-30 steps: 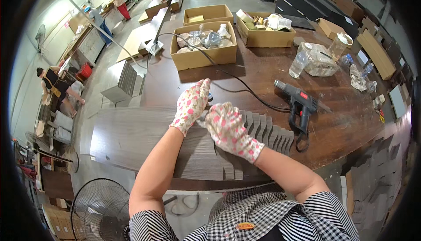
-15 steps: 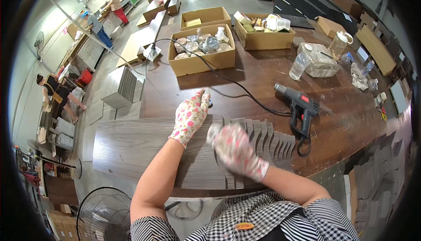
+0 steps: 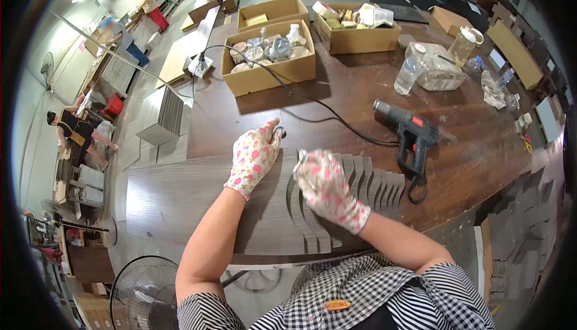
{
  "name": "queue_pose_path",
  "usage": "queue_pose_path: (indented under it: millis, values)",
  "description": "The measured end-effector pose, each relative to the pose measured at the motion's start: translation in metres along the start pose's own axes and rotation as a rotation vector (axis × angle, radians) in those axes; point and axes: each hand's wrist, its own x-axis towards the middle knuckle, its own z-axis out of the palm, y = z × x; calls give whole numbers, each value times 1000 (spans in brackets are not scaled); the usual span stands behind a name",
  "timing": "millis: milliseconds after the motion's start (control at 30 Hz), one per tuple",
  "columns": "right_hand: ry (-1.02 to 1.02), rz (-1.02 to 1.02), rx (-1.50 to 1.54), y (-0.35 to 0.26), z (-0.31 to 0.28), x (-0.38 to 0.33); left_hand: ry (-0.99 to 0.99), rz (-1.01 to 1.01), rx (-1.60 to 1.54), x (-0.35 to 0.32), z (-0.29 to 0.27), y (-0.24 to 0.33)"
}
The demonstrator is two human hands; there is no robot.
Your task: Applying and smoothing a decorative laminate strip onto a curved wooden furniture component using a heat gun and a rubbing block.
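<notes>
Several grey wood-grain panels [image 3: 180, 189], stacked flat and fanned in steps along the near edge of a dark brown tabletop [image 3: 481, 168], directly beneath both hands; broad plain face out to the left, staggered wavy edges [image 3: 378, 189] to the right. Left hand [image 3: 252, 159], in a floral-print glove, laid over the top panel toward its far side, fingers nearly straight and drawn together, pointing away from the body. Right at the fingertips, a small dark-blue thing [image 3: 280, 132], too small to name; whether pinched or merely alongside, cannot tell. Right hand [image 3: 329, 190], in a matching glove and slightly blurred, above the wavy edges, fingers curled closed around a pale crumpled bundle [image 3: 299, 160], visible only at the thumb side; whether pressed to the panels, cannot tell.

Beyond the left hand, an open cardboard box [image 3: 270, 81] full of plastic containers. Right of the right hand, well apart, a dark grey heat gun [image 3: 412, 135] lying on the tabletop, black cable [image 3: 324, 111] running back past the box. Farther off, a clear bottle [image 3: 409, 75] beside a plastic-wrapped block [image 3: 442, 76]. Lower left, a wire-guard fan [image 3: 144, 294]; upper left, three people [image 3: 78, 135] near benches.
</notes>
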Motion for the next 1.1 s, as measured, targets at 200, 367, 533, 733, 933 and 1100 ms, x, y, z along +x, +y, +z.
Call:
queue_pose_path:
  millis: [200,367,533,733,933,1100]
  values:
    - [-10,76,-189,9,5,23,28,-2,-33,8,0,-4]
    - [79,232,-200,21,7,46,54,39,-18,7,4,-7]
    - [67,-297,-760,6,14,-15,27,18,-10,0,1,-3]
    - [-44,-131,-216,-1,1,2,23,31,32,4,1,0]
    - [-295,-73,162,-24,-21,-36,58,48,-6,4,7,-3]
    - [-125,-174,-74,-6,-11,-5,2,11,-29,5,5,-1]
